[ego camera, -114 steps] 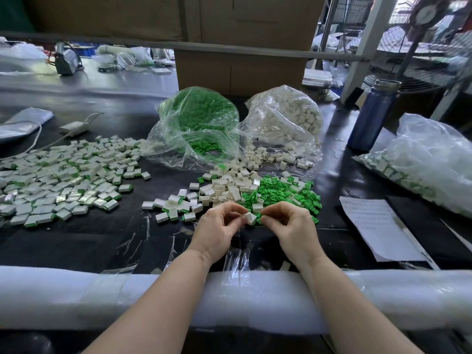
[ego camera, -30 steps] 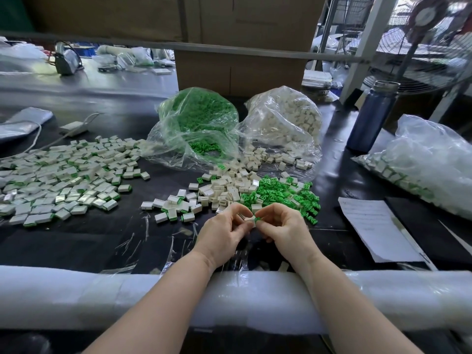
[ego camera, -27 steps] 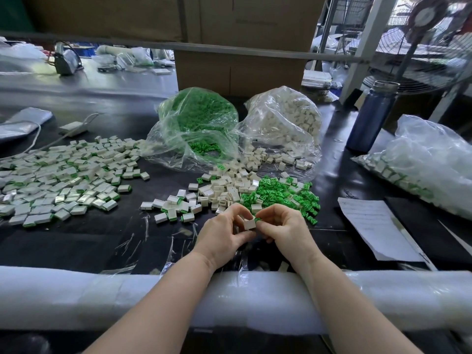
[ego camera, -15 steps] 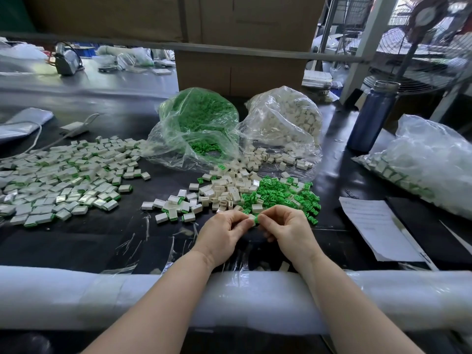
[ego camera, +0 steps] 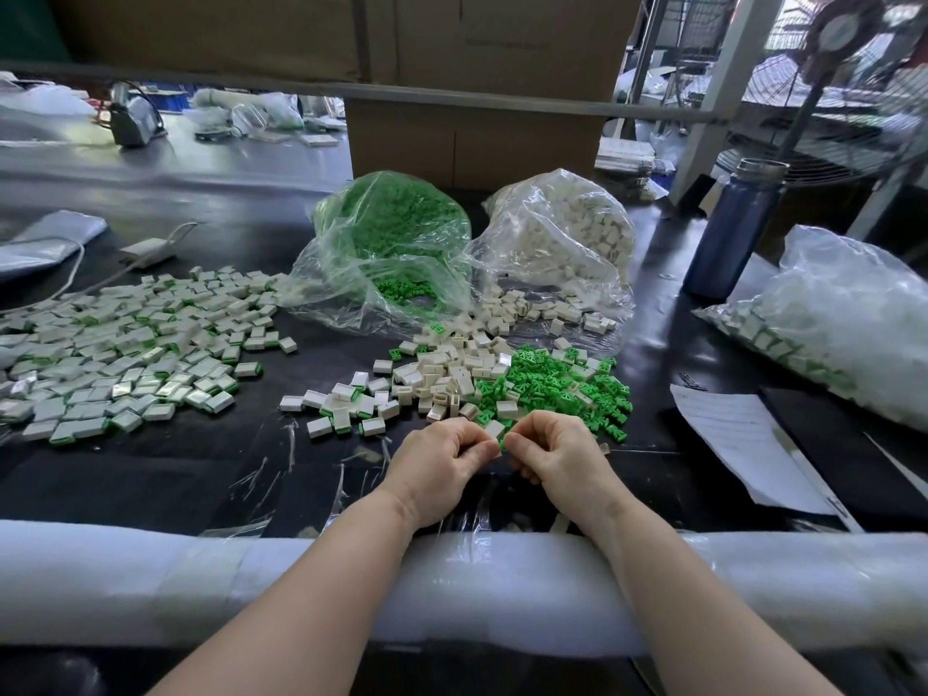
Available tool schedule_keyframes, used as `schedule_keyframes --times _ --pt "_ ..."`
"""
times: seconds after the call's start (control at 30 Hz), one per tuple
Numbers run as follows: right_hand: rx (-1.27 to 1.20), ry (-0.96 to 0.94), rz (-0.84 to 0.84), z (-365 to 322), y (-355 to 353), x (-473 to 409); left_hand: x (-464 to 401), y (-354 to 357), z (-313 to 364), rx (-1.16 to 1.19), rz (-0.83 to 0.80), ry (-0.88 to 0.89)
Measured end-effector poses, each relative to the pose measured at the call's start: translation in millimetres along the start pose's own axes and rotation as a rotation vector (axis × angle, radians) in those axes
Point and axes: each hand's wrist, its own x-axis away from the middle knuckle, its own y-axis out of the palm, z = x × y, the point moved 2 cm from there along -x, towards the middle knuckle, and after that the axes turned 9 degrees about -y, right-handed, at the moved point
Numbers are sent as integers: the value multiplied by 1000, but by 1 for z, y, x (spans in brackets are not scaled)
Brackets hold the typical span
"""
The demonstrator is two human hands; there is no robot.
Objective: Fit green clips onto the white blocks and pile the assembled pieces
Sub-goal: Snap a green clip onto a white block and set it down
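My left hand (ego camera: 442, 462) and my right hand (ego camera: 557, 457) meet fingertip to fingertip over the black table, both pinching one white block (ego camera: 494, 428) with a green clip (ego camera: 501, 444) showing at its lower edge. Just beyond lie a loose heap of white blocks (ego camera: 452, 369) and a heap of green clips (ego camera: 557, 386). A small cluster of assembled pieces (ego camera: 341, 406) sits left of the hands, and a large spread of assembled pieces (ego camera: 125, 344) covers the table's left side.
Open bags of green clips (ego camera: 396, 243) and white blocks (ego camera: 562, 233) stand behind the heaps. A blue bottle (ego camera: 730, 233), a bag of finished pieces (ego camera: 843, 313) and a paper sheet (ego camera: 738, 439) lie right. A white foam-wrapped rail (ego camera: 150, 580) runs along the table's near edge.
The hands stayed in the same spot, turning and pressing the block and clip between the fingertips. The green clip now shows under the block between both thumbs.
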Motion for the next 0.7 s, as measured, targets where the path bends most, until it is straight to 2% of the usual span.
schedule_keyframes --times 0.3,0.57,0.7 --pt "-12 -9 -31 -1 -1 1 0 1 -1 -27 4 0" --pt "37 -21 -56 -2 0 2 2 2 4 -139 30 104" --pt "-42 -32 23 -2 -1 1 2 2 4 -42 38 90"
